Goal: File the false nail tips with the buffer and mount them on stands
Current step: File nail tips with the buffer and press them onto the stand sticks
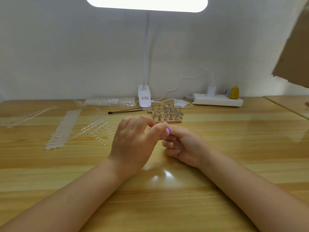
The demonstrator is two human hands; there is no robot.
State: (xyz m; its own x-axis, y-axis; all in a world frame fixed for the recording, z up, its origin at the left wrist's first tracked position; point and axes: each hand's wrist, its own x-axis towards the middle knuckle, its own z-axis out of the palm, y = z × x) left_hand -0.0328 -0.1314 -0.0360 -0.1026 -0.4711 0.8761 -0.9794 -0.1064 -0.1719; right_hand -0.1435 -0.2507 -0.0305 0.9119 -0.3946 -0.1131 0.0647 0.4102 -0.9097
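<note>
I'm mid-filing: my right hand [182, 144] grips the buffer [167, 130], my left hand [133, 139] pinches something small, just before the stands [166, 113], seemingly all bare.

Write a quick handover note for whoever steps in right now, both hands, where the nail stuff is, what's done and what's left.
Left hand: pinches a small item, seemingly a metal stand; details hidden.
Right hand: grips the purple-and-pink buffer, which meets the left fingertips.
Stands: on wooden bases behind the hands; mounted tips cannot be made out.
Loose clear nail tips and tip strip: left on the table.
Done: cannot tell.
Left: finish filing, mount the tip, work through the rest.
</note>
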